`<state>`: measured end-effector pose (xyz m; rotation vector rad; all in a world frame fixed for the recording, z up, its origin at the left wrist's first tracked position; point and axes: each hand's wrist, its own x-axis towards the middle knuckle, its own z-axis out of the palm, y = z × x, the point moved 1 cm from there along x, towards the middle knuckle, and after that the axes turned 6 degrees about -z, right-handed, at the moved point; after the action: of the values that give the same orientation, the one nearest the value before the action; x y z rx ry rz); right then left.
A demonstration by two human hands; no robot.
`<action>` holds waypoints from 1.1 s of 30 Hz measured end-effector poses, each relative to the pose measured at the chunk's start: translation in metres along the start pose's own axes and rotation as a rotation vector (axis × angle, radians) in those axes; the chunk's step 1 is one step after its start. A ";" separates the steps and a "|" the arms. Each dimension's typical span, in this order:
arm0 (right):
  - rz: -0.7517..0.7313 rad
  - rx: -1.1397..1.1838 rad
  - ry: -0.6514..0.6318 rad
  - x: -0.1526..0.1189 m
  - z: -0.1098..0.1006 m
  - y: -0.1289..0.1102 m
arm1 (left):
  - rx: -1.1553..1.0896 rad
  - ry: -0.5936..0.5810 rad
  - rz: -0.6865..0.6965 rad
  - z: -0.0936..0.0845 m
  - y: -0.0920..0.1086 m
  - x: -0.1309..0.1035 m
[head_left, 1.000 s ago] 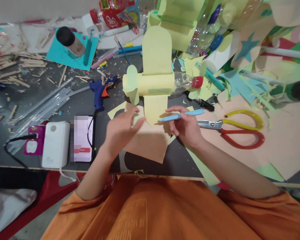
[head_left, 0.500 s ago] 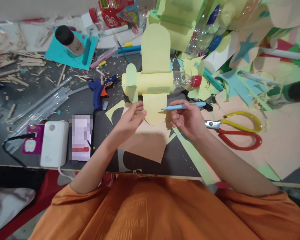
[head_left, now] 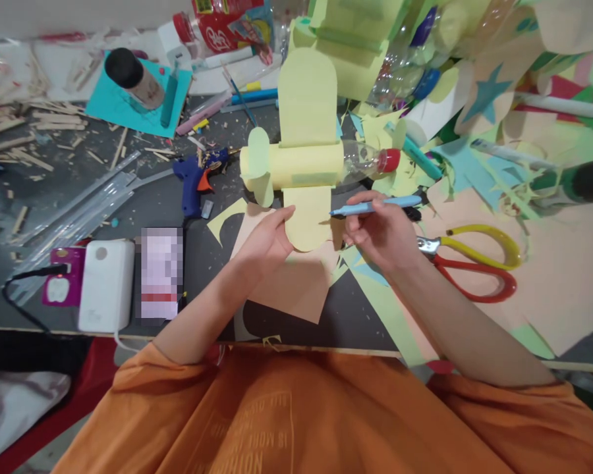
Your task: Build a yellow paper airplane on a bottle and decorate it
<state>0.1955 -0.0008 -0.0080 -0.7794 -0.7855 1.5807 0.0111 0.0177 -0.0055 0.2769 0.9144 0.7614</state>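
Note:
A toy plane made of a plastic bottle wrapped in yellow paper lies in front of me, its red cap to the right. Its rounded near wing points toward me. My left hand grips this wing's left edge, thumb at the edge and fingertips partly hidden beneath the paper. In my right hand is a light blue felt-tip pen. The pen's tip is close to the wing's right edge. A sheet of peach paper lies under the wing and my left hand.
Scissors with yellow and red handles lie right of my right hand. Left of the plane are a blue glue gun, a phone and a white power bank. Paper scraps, bottles and wooden sticks crowd the table.
My left hand has shifted right, its fingers reaching farther under the wing's edge. My right hand and the pen have moved slightly right, away from the wing's middle.

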 end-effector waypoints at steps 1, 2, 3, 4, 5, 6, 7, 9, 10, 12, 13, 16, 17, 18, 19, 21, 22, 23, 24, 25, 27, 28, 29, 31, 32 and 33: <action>-0.012 -0.014 -0.017 -0.001 0.001 0.000 | 0.002 -0.036 -0.033 0.000 -0.002 0.001; -0.024 -0.035 -0.031 -0.001 0.002 0.001 | 0.010 -0.073 -0.052 -0.001 -0.003 0.002; -0.038 -0.064 -0.036 -0.002 0.004 0.001 | 0.022 -0.110 -0.057 -0.002 -0.004 0.002; -0.053 -0.099 -0.030 -0.003 0.005 0.002 | 0.035 -0.142 -0.048 -0.004 -0.006 0.002; -0.070 -0.137 -0.016 -0.004 0.006 0.003 | 0.050 -0.171 -0.032 -0.005 -0.007 0.002; -0.087 -0.175 0.002 -0.004 0.007 0.004 | 0.068 -0.197 -0.015 -0.007 -0.007 0.002; -0.108 -0.212 0.022 -0.005 0.009 0.005 | 0.093 -0.217 0.004 -0.009 -0.008 0.002; -0.160 -0.285 0.057 -0.005 0.012 0.008 | 0.157 -0.241 0.034 -0.012 -0.008 0.002; -0.190 -0.324 0.068 -0.005 0.014 0.009 | 0.188 -0.244 0.044 -0.013 -0.008 0.002; -0.268 -0.413 0.078 -0.003 0.017 0.012 | 0.240 -0.240 0.074 -0.016 -0.008 0.003; -0.315 -0.470 0.082 -0.001 0.018 0.014 | 0.265 -0.235 0.091 -0.017 -0.007 0.004; -0.498 -0.676 0.101 0.004 0.024 0.018 | 0.337 -0.222 0.137 -0.020 -0.007 0.004; -0.557 -0.747 0.102 0.005 0.025 0.020 | 0.348 -0.224 0.140 -0.020 -0.007 0.003; -0.609 -0.812 0.093 0.006 0.027 0.021 | 0.345 -0.227 0.132 -0.020 -0.007 0.002; -0.648 -0.866 0.075 0.006 0.029 0.023 | 0.328 -0.231 0.114 -0.020 -0.007 0.001; -0.679 -0.938 0.028 0.007 0.032 0.025 | 0.278 -0.238 0.061 -0.019 -0.007 -0.001; -0.688 -0.977 0.009 0.006 0.032 0.026 | 0.254 -0.238 0.035 -0.018 -0.007 -0.002; -0.700 -1.016 -0.008 0.006 0.033 0.026 | 0.233 -0.237 0.019 -0.017 -0.007 -0.003; -0.713 -1.056 -0.019 0.005 0.034 0.026 | 0.215 -0.234 0.010 -0.016 -0.006 -0.004; -0.728 -1.094 -0.030 0.004 0.034 0.025 | 0.199 -0.230 0.004 -0.015 -0.006 -0.004; -0.751 -1.148 -0.046 0.004 0.035 0.024 | 0.171 -0.219 -0.001 -0.012 -0.005 -0.006; -0.751 -1.157 -0.049 0.004 0.035 0.023 | 0.160 -0.216 -0.002 -0.012 -0.005 -0.006; -0.743 -1.165 -0.050 0.004 0.035 0.023 | 0.153 -0.211 -0.001 -0.011 -0.004 -0.006; -0.721 -1.183 -0.055 0.004 0.035 0.023 | 0.161 -0.200 0.003 -0.011 -0.004 -0.006; -0.706 -1.185 -0.058 0.005 0.035 0.023 | 0.174 -0.194 0.001 -0.011 -0.005 -0.006; -0.687 -1.179 -0.065 0.005 0.035 0.024 | 0.189 -0.190 -0.001 -0.012 -0.005 -0.006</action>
<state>0.1529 -0.0013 -0.0086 -1.0837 -1.8395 0.4158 0.0016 0.0089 -0.0114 0.5063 0.8064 0.6368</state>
